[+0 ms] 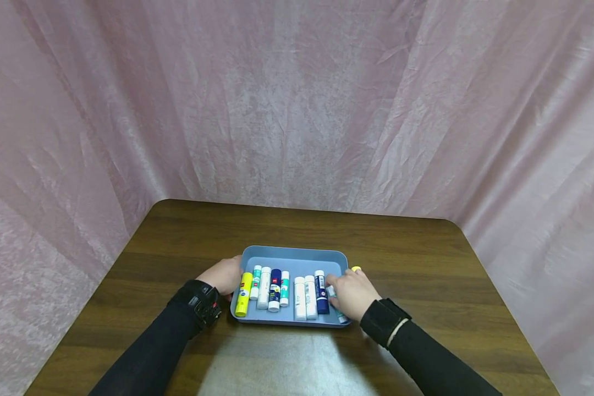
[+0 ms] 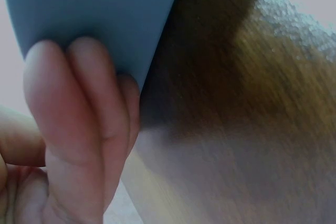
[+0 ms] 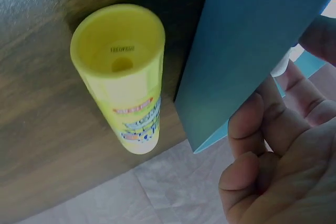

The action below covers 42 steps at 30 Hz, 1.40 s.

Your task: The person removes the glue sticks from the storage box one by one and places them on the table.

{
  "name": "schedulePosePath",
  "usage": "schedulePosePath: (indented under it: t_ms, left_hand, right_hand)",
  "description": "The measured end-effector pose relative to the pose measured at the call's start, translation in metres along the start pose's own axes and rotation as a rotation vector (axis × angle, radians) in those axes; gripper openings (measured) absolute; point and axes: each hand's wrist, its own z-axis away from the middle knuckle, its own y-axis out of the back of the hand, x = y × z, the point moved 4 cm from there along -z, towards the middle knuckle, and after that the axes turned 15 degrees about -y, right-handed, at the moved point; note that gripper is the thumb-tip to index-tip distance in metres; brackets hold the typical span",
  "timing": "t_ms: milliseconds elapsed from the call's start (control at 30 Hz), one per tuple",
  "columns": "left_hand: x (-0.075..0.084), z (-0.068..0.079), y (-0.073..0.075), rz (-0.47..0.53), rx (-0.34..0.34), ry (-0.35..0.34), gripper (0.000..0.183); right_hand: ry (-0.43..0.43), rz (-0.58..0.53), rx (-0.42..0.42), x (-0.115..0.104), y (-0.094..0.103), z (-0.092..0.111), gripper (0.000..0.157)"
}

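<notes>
A shallow blue tray (image 1: 297, 253) holds several glue sticks in two groups. On the left are a yellow glue stick (image 1: 243, 294), a white one (image 1: 264, 288), a navy one (image 1: 274, 286) and two teal-and-white ones. Two white ones and a navy one (image 1: 320, 291) lie on the right. My left hand (image 1: 226, 276) rests its fingers (image 2: 63, 93) against the tray's outer left wall. At the right end, my right hand (image 1: 351, 291) pinches a teal-and-white glue stick (image 1: 342, 317), partly hidden beneath it. Another yellow glue stick (image 3: 123, 77) lies outside the tray, beside its right wall.
The brown wooden table (image 1: 297, 223) has rounded far corners and extends around the tray. A pink velvety curtain (image 1: 297, 110) hangs behind it and along both sides. Light glares off the table in front of the tray.
</notes>
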Motion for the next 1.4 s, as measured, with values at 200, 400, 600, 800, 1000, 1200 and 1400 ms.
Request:
schedulePosePath:
  t_ms: [200,400,600,800,1000,1200,1400]
  left_hand:
    - [0.0,0.001,0.0,-0.001,-0.003,-0.002,0.051]
    - [0.0,0.0,0.0,0.005,-0.004,0.007,0.05]
    - [0.003,0.001,0.001,-0.023,0.007,-0.027,0.049]
    - [0.004,0.001,0.001,-0.023,0.004,-0.02,0.05]
    - [0.004,0.0,0.001,-0.026,0.002,-0.029,0.05]
    - [0.004,0.0,0.001,-0.026,0.003,-0.029,0.049]
    - [0.005,0.001,0.001,-0.02,0.003,-0.021,0.05]
  right_hand:
    - [-0.022,-0.081,-0.039,0.001,0.003,0.0,0.025]
    - [-0.02,-0.121,-0.025,0.004,0.004,-0.002,0.026]
    - [0.004,-0.166,0.02,0.006,0.011,-0.003,0.027]
    - [0.01,-0.204,0.044,0.008,0.019,-0.002,0.028]
    - [0.019,-0.238,0.063,0.01,0.027,-0.003,0.028]
    - [-0.007,-0.284,0.068,0.013,0.035,-0.005,0.028]
    - [-0.031,-0.316,0.069,0.017,0.04,-0.006,0.028]
